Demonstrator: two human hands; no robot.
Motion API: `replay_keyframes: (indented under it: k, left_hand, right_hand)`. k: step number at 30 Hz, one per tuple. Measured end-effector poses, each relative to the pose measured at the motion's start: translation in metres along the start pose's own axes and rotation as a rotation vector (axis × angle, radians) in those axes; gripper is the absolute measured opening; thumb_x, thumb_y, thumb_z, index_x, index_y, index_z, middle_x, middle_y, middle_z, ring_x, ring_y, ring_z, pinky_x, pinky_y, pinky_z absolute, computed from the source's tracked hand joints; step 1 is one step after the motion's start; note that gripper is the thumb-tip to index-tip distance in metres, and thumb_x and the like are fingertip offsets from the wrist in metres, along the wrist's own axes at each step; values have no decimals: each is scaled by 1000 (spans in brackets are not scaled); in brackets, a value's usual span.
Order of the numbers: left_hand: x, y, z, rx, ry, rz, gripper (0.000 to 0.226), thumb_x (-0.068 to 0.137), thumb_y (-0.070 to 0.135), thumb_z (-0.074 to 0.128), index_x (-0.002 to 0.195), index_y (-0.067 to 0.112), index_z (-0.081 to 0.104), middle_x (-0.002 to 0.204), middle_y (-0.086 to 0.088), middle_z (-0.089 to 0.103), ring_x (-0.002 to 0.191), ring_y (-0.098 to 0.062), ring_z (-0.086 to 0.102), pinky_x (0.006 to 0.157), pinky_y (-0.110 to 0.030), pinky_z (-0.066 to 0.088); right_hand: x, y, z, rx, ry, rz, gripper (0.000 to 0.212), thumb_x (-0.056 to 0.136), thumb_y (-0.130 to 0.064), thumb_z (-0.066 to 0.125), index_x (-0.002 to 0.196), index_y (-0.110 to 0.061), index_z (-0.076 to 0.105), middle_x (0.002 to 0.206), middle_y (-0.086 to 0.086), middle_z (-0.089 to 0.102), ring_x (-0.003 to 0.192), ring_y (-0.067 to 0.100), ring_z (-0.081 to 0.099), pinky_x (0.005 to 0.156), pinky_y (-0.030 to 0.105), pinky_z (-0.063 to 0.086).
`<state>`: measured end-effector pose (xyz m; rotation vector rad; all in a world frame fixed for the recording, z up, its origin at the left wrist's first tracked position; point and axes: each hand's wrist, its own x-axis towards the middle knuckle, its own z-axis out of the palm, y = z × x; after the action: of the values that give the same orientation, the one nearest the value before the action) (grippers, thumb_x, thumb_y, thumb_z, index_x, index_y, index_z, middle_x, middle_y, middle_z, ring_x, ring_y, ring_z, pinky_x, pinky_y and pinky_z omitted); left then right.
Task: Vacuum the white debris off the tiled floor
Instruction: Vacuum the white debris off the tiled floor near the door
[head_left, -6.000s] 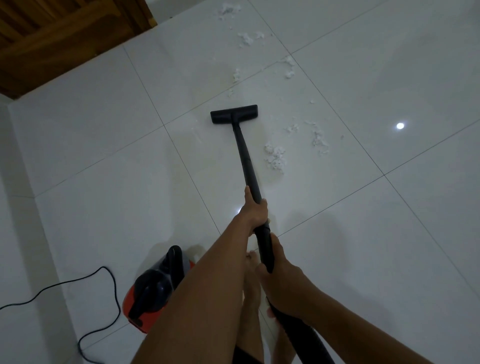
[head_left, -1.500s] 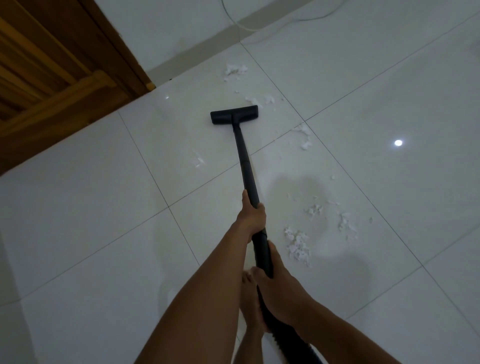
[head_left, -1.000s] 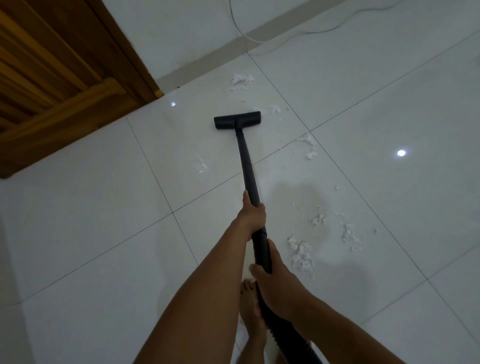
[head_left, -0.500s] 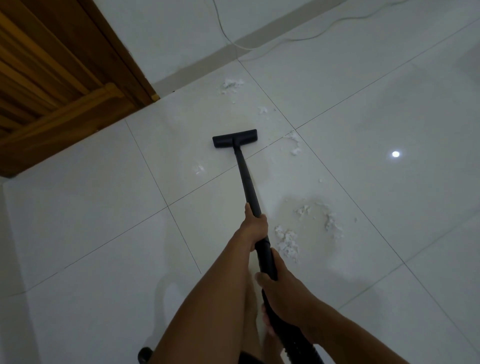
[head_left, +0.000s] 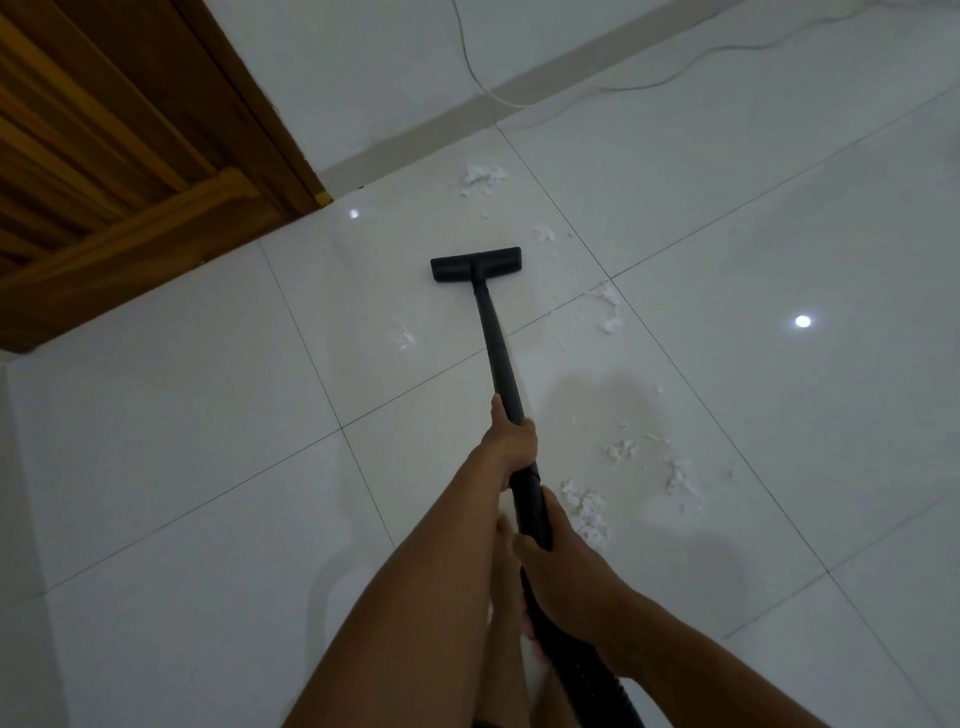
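Observation:
A black vacuum wand (head_left: 497, 347) runs from my hands to its flat black floor head (head_left: 475, 263), which lies on the white tiled floor (head_left: 208, 415). My left hand (head_left: 510, 439) grips the wand higher up. My right hand (head_left: 562, 577) grips it lower, where the ribbed hose (head_left: 582, 680) starts. White debris lies in clumps: near the wall (head_left: 480, 178), just right of the head (head_left: 545, 234), along a grout line (head_left: 605, 312), and beside my hands (head_left: 587, 512) and further right (head_left: 678, 473).
A wooden door and frame (head_left: 130, 171) fill the upper left. A white cable (head_left: 597, 93) trails along the wall base at the top. My bare feet (head_left: 506, 603) stand under my arms. Bright light spots reflect on the tiles (head_left: 802, 321).
The floor head has been pushed forward again toward the wall after being drawn back half a second ago. Both hands keep the same grip on the wand.

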<state>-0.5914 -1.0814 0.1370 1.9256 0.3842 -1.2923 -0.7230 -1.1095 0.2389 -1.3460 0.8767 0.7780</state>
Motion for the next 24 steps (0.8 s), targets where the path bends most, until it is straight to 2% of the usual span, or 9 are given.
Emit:
replay_keyframes:
  k: [2,7,13,16,20,24]
  left_hand:
    - [13,15,-8,14,5,0,68,108,30,33,158,37,-12,152,-11,39,100,-25,50,89,-41,50]
    - [44,50,-27,33,13,16,68,108,30,34,158,37,-13,153,-12,39,102,-24,48,96,-43,48]
    - [74,83,-43,42,11,26,68,108,30,33,158,38,-13,150,-10,41,100,-23,48,93,-41,48]
    - [85,93,-47,43,15,34,67,108,31,33,158,39,-12,146,-8,44,97,-21,49,88,-38,47]
    - [98,103,-52,50,15,37,67,108,32,33,157,40,-12,142,-6,47,95,-20,52,89,-40,49]
    - [108,113,-61,60,20,41,67,108,32,33,157,40,-12,141,-7,47,97,-22,52,91,-40,49]
  right_hand:
    - [13,-15,-3,17,-2,7,61,109,-25,42,155,-47,9,79,13,60,46,16,55,43,25,49]
    - [45,-49,-11,48,5,2,59,109,-27,42,155,-45,11,75,13,59,43,14,54,41,24,48]
    - [78,-82,-21,38,-4,-35,63,109,-26,40,158,-43,5,78,12,60,41,12,55,43,23,47]
    - [89,-94,-25,3,10,-40,65,110,-28,39,160,-42,1,84,10,63,45,10,57,43,20,47]
    - [98,-105,-28,-8,33,-25,65,109,-29,39,160,-44,1,93,8,66,54,11,61,43,17,46]
    - [106,-120,-28,-11,44,-25,64,110,-30,39,160,-41,0,87,-1,60,59,8,61,41,13,44]
